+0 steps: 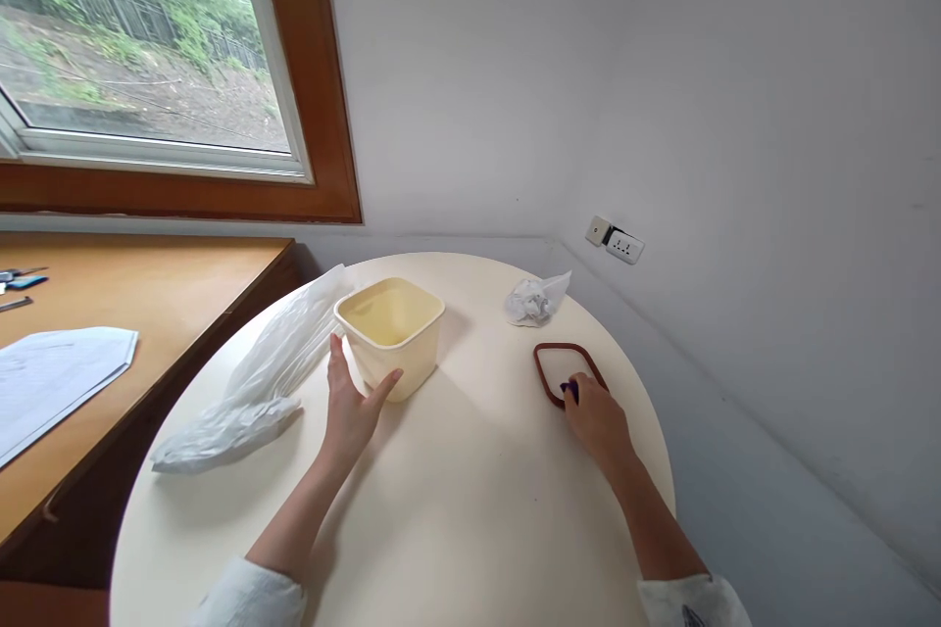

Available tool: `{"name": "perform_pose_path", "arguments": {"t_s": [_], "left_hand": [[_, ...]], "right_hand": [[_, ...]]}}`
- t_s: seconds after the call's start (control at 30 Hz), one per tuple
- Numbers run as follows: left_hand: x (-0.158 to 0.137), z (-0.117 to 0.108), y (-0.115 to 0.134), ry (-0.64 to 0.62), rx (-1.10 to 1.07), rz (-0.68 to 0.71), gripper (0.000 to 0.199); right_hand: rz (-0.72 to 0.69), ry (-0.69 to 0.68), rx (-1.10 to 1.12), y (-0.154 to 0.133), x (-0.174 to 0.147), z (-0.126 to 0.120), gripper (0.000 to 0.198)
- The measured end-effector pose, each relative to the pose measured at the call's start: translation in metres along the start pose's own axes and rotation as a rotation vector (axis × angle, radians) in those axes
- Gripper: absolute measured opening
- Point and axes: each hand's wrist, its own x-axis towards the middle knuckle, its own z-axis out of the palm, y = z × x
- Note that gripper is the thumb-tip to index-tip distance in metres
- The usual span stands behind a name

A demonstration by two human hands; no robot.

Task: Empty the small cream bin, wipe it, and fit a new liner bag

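A cream, square-mouthed plastic bin (412, 361) stands upright on the round table. My left hand (353, 407) is at its near left side, fingers along one side and thumb against the near face, gripping around the corner. To the right, a brown ring-shaped frame with rounded corners (542, 374) lies flat on the table. My right hand (597, 416) is over the frame's near right corner, fingers closed on a small dark purple thing (570, 390). Most of that thing is hidden by the fingers, and whether they also touch the frame I cannot tell.
A white plastic bag (283, 353) lies stretched out left of the bin. A crumpled clear plastic piece (533, 301) rests near the far right table edge (515, 274). Papers (63, 377) lie on a wooden desk (162, 289) at left. A wall socket (624, 246) is behind.
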Motion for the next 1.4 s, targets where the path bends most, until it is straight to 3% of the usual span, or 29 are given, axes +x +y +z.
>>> {"name": "perform_pose_path", "arguments": {"t_s": [0.13,0.27,0.33,0.4,0.5,0.6,0.67,0.77,0.87,1.0,1.2,1.33,1.4], "left_hand": [[-0.003,-0.002,0.000,0.135,0.046,0.086,0.096],[-0.014,-0.005,0.007,0.294,-0.109,0.218,0.065],[-0.023,-0.005,0.013,0.316,-0.225,0.271,0.050],[-0.035,-0.002,0.019,0.244,-0.321,0.266,0.036],[-0.054,0.008,0.028,-0.041,-0.434,0.059,0.026],[-0.068,0.022,0.034,-0.343,-0.662,-0.320,0.036],[-0.072,0.030,0.036,-0.444,-0.936,-0.577,0.043],[-0.073,0.034,0.038,-0.472,-1.195,-0.869,0.044],[-0.072,0.028,0.042,-0.507,-1.331,-0.963,0.051],[-0.069,0.021,0.048,-0.602,-1.501,-0.926,0.055],[-0.067,0.020,0.046,-0.687,-1.553,-0.923,0.052],[-0.067,0.020,0.044,-0.674,-1.536,-0.942,0.053],[-0.067,0.020,0.044,-0.671,-1.539,-0.952,0.053]], "right_hand": [[-0.036,-0.070,-0.013,0.001,-0.005,0.013,0.023],[-0.098,-0.095,0.000,0.001,-0.011,0.014,0.018],[-0.120,-0.097,0.001,-0.001,-0.015,0.014,0.017],[-0.141,-0.094,0.009,-0.008,-0.022,0.012,0.017],[-0.222,-0.094,0.110,-0.026,-0.040,0.009,0.017],[-0.359,-0.138,0.301,-0.052,-0.065,0.005,0.016],[-0.468,-0.197,0.410,-0.069,-0.082,0.003,0.013],[-0.639,-0.258,0.469,-0.088,-0.102,0.003,0.009],[-0.801,-0.247,0.433,-0.098,-0.113,0.007,0.007],[-0.912,-0.256,0.405,-0.102,-0.115,0.013,0.009],[-0.816,-0.356,0.573,-0.105,-0.116,0.017,0.015],[-0.554,-0.441,0.851,-0.105,-0.111,0.007,0.020],[-0.385,-0.380,0.952,-0.100,-0.099,0.001,0.025]]}}
